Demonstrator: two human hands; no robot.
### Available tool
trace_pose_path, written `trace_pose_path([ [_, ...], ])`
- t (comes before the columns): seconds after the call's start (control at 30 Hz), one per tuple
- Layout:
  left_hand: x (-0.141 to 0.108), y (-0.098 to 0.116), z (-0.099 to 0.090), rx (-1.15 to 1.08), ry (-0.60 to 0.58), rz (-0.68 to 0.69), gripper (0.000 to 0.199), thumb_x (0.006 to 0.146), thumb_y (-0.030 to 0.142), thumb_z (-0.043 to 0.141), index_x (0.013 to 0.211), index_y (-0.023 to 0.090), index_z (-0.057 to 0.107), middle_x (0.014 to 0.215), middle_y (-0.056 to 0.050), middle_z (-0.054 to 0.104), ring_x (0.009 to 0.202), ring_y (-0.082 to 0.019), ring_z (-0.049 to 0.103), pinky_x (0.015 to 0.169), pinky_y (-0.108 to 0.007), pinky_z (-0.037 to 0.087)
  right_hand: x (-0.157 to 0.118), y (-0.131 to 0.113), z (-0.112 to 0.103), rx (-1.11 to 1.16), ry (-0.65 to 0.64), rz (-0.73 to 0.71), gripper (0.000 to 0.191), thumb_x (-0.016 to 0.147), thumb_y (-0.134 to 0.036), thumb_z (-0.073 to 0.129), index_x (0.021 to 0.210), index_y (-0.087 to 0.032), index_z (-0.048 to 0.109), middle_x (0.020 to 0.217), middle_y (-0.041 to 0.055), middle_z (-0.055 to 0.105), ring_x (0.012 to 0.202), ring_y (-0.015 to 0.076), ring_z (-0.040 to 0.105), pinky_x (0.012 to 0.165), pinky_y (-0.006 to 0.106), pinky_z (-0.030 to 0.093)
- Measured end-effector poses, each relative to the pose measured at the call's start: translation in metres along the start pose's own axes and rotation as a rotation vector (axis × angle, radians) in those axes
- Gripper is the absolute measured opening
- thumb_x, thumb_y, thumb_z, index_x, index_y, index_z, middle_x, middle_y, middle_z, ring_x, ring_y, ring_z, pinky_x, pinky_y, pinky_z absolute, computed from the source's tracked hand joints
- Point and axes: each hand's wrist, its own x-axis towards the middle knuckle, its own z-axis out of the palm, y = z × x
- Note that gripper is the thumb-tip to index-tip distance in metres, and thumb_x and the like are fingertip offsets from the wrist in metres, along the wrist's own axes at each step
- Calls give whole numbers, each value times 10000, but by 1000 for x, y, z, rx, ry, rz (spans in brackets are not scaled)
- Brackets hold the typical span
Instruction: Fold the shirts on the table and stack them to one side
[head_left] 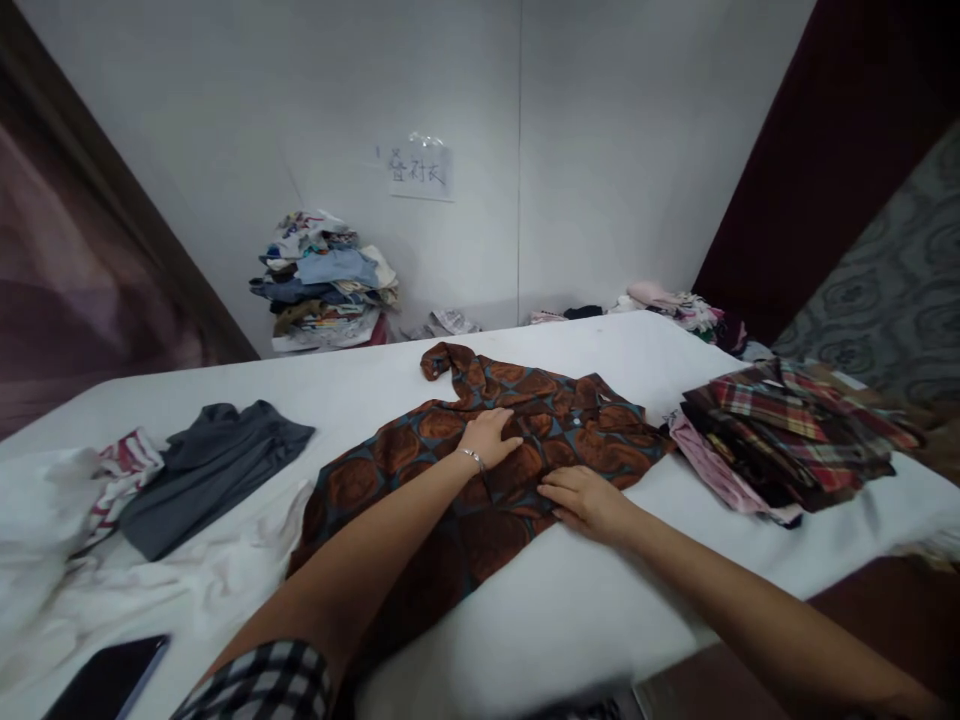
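A brown patterned shirt (397, 450) with blue-grey shapes lies spread over the white table (645, 350), its collar and buttons toward the right and one sleeve bent at the far side. Flat on the middle of the cloth rests my left hand (489, 440), fingers spread, a silver bracelet at the wrist. My right hand (583, 502) touches the shirt's near edge with fingers stretched out, nothing visibly gripped. The lower end of the shirt runs under my left forearm, which hides part of it.
Folded plaid shirts (802, 430) are piled at the right. At the left lie a dark grey garment (217, 470), white cloths (195, 590) and a phone (112, 680). Behind the table stands a tall clothes stack (330, 280); a paper sign (421, 170) hangs on the wall.
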Motion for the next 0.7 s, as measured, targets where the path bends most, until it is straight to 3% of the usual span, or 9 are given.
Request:
trace_pose_path([
  [0.13, 14, -1, -3, 33, -20, -86, 274, 739, 309, 659, 984, 188, 683, 1056, -97, 691, 1082, -272, 585, 974, -397, 396, -33, 8, -9, -66, 1, 163, 427, 867, -169, 474, 1289, -165, 538, 1242, 148, 600, 1176, 250, 517, 974, 447, 393],
  [0.23, 19, -1, -23, -31, 33, -144, 180, 797, 305, 567, 858, 174, 674, 924, -74, 701, 916, -221, 633, 831, -322, 458, -60, 19, -16, -127, 26, 283, 464, 829, -119, 466, 1283, -158, 552, 1266, 147, 591, 1226, 269, 483, 1009, 476, 365],
  [0.33, 16, 7, -61, -328, 216, -222, 236, 775, 384, 555, 744, 165, 637, 737, -24, 663, 737, -179, 608, 688, -277, 457, -78, 31, -19, -195, 70, 397, 529, 781, -82, 467, 1300, -145, 543, 1314, 147, 560, 1260, 277, 456, 1023, 475, 361],
  [0.47, -6, 22, -126, -729, 493, -196, 277, 650, 435, 638, 681, 163, 597, 606, 22, 586, 603, -138, 531, 608, -259, 429, -83, 49, -21, -265, 95, 517, 552, 761, -80, 469, 1306, -127, 542, 1338, 148, 546, 1271, 304, 448, 1033, 501, 344],
  [0.6, -43, 25, -179, -855, 724, -160, 280, 601, 403, 692, 709, 169, 584, 649, 16, 587, 604, -122, 517, 624, -267, 451, -69, 75, -33, -210, 124, 631, 446, 740, -83, 495, 1151, -145, 657, 1217, 120, 639, 1184, 286, 531, 1026, 448, 363],
  [0.7, -71, 15, -195, -850, 809, -172, 255, 615, 399, 701, 735, 202, 592, 710, -4, 613, 646, -138, 537, 652, -281, 478, -50, 100, -48, -157, 162, 725, 401, 763, -93, 475, 1094, -172, 686, 1106, 86, 694, 1045, 234, 614, 933, 343, 443],
])
